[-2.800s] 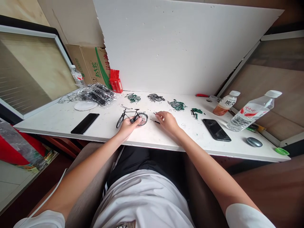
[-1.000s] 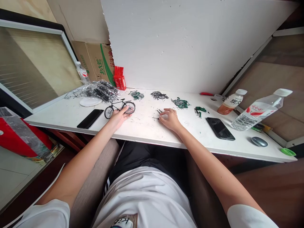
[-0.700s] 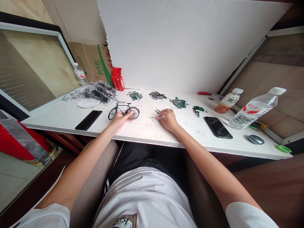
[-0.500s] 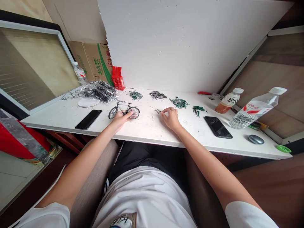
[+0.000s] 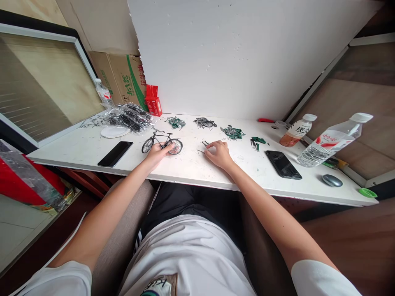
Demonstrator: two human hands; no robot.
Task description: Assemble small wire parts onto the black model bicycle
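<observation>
A small black model bicycle [image 5: 156, 141] with spoked wheels is upright in my left hand [image 5: 157, 156], the thumb over its rear wheel. To the right, my right hand [image 5: 218, 153] rests low on the white table [image 5: 185, 170], fingers bent round something too small to make out. Small dark parts [image 5: 204, 143] lie at its fingertips, with a thin piece [image 5: 200, 152] beside them. Behind the hands lie a heap of black parts [image 5: 205, 122] and two heaps of green parts [image 5: 175, 122], [image 5: 233, 132]. More green pieces [image 5: 258, 141] lie to the right.
A phone [image 5: 115, 153] and plastic-wrapped black parts [image 5: 131, 118] are on the left, near a red box [image 5: 153, 100]. On the right are another phone [image 5: 283, 164], a tea bottle [image 5: 298, 130], a water bottle [image 5: 335, 139] and a grey mouse [image 5: 332, 180].
My right hand has shifted slightly left and its fingers have moved down over the thin piece. My left hand still holds the bicycle, almost unmoved.
</observation>
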